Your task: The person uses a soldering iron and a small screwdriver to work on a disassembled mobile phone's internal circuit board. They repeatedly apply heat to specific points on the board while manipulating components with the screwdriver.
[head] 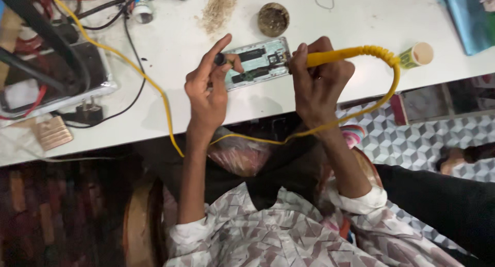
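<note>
Item: opened phone [256,63], lying on the white table [361,24] between my hands — I am gripping a yellow soldering iron [335,55] in my right hand [317,81], my left hand [209,86] pinching a small dark tool [220,59] at the phone's edge.

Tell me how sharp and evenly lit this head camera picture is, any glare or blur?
Head view: the white table is bright, nearly washed out; the yellow-handled tool and the opened device are fairly sharp; soft hand shadows lie on the table; lower corners are dark and blurred.

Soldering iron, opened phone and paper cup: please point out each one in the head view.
soldering iron [335,55], head view, yellow handle.
opened phone [256,62], head view, exposed inside.
paper cup [416,55], head view, side wall.
</note>
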